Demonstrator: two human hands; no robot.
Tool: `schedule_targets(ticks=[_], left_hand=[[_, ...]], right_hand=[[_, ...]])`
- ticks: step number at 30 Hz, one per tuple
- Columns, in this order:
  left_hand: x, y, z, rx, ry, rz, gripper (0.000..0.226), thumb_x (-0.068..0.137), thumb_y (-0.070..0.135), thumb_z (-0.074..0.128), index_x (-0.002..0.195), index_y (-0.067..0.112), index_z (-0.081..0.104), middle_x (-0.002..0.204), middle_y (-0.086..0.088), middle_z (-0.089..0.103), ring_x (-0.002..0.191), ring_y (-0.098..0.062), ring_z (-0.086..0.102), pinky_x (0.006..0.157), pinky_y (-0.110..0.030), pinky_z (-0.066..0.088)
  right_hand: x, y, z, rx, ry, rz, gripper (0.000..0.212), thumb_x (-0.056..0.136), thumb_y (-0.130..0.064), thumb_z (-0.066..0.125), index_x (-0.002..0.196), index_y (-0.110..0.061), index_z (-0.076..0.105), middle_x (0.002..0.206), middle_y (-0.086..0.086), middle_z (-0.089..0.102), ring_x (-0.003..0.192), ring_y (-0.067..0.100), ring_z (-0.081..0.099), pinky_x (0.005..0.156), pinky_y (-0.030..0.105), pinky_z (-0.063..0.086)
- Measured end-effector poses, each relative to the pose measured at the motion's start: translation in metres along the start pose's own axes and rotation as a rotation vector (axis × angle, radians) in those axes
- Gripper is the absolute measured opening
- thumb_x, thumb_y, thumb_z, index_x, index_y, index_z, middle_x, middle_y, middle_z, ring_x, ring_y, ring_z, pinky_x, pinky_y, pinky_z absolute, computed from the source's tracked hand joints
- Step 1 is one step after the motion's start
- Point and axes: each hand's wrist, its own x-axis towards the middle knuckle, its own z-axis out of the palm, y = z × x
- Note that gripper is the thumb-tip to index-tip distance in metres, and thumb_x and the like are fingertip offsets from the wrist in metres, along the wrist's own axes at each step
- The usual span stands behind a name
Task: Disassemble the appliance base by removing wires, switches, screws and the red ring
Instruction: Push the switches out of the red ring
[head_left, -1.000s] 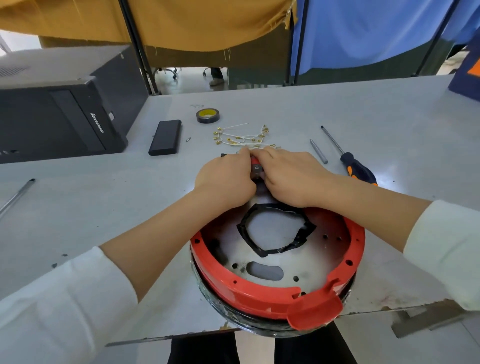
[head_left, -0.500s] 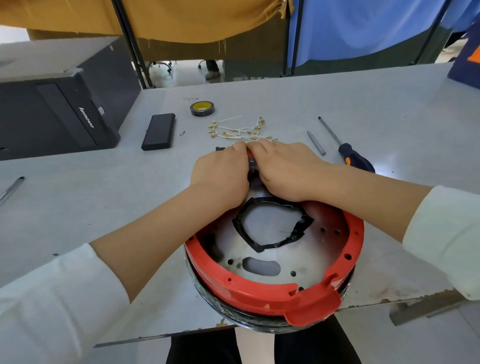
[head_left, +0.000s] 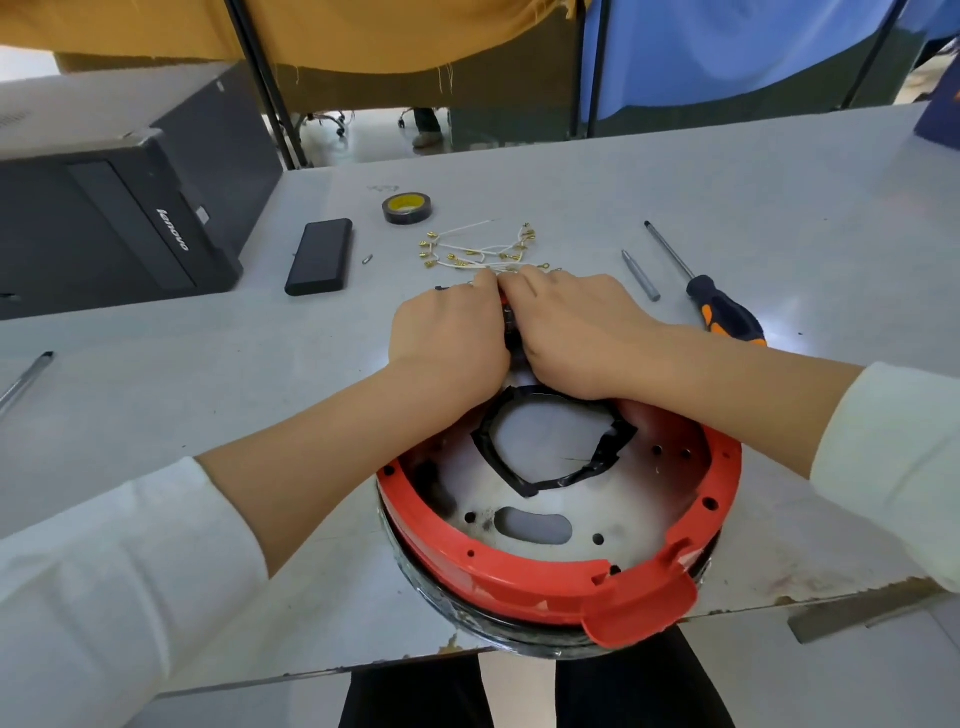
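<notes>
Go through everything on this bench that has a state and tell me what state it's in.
Red ring: on the base.
Wires: loose on the table.
Screwdriver: lying unused.
Tape roll: lying flat.
Left hand: gripping a part at the far rim.
Right hand: gripping it too.

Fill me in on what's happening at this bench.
A person is taking apart a round appliance base on the table. The left hand and right hand grip a small part at its far rim. The red ring is still on. Removed wires lie just beyond, and a screwdriver lies unused.
</notes>
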Motion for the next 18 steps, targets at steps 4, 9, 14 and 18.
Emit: schedule_targets(ticks=[4,9,14,18], left_hand=[[0.000,-0.007,-0.003,-0.103,-0.071,0.019,0.019,0.086,0.013,0.045,0.105,0.013,0.042,0.107,-0.012,0.062,0.091,-0.035,0.056,0.063,-0.034,0.030],[0.003,-0.010,-0.005,-0.106,-0.099,0.034,0.028,0.089,0.010,0.042,0.116,0.009,0.043,0.111,-0.016,0.060,0.096,-0.037,0.056,0.065,-0.034,0.031],[0.000,-0.004,-0.002,-0.032,-0.046,0.014,0.026,0.085,0.013,0.049,0.110,0.010,0.044,0.109,-0.013,0.062,0.098,-0.036,0.057,0.065,-0.034,0.030],[0.002,-0.001,-0.003,-0.018,-0.038,-0.008,0.026,0.082,0.013,0.050,0.108,0.011,0.043,0.107,-0.014,0.061,0.098,-0.037,0.057,0.063,-0.034,0.029]], right_hand=[[0.000,0.006,-0.005,0.094,-0.026,-0.031,0.050,0.094,-0.021,0.042,0.142,-0.014,0.029,0.135,0.006,0.045,0.115,0.027,0.050,0.070,0.031,0.028],[0.002,0.007,-0.005,0.081,-0.052,-0.050,0.051,0.095,-0.020,0.041,0.143,-0.013,0.028,0.138,0.007,0.044,0.118,0.028,0.050,0.072,0.031,0.029],[0.001,0.005,-0.002,0.044,-0.018,-0.022,0.052,0.092,-0.019,0.043,0.142,-0.011,0.029,0.135,0.008,0.045,0.112,0.030,0.053,0.068,0.034,0.030],[0.001,0.002,0.001,0.006,-0.009,-0.012,0.054,0.091,-0.021,0.045,0.141,-0.009,0.030,0.133,0.010,0.046,0.109,0.031,0.053,0.066,0.034,0.029]])
